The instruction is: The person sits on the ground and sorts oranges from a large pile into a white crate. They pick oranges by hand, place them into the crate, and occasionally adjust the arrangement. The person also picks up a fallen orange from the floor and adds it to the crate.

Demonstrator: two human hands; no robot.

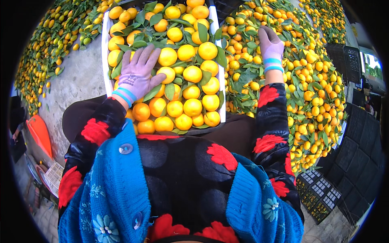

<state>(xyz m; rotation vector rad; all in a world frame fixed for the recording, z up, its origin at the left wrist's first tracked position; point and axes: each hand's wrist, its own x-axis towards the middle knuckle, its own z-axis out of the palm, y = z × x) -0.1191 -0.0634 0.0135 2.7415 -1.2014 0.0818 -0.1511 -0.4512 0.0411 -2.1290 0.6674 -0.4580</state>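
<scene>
Across the upper right of the frame, a broad heap of orange citrus (308, 109) spreads with green leaves mixed through it, beside a white-lined crate (105, 44) at upper center that looks filled to its edges with similar fruit (192, 107). The left hand (139, 71), in a pale purple glove, lies palm down on the fruit at the crate's left side, fingers spread and gripping nothing. The right hand (271, 46), gloved alike, is over the heap, fingers bent together; whether they hold a fruit cannot be told. Among the crated fruit, leaves (202, 32) poke upward. A hard press from the left palm could bruise the top layer or push a piece over the near edge, and any stem hidden under leaves could pierce a neighboring skin.
</scene>
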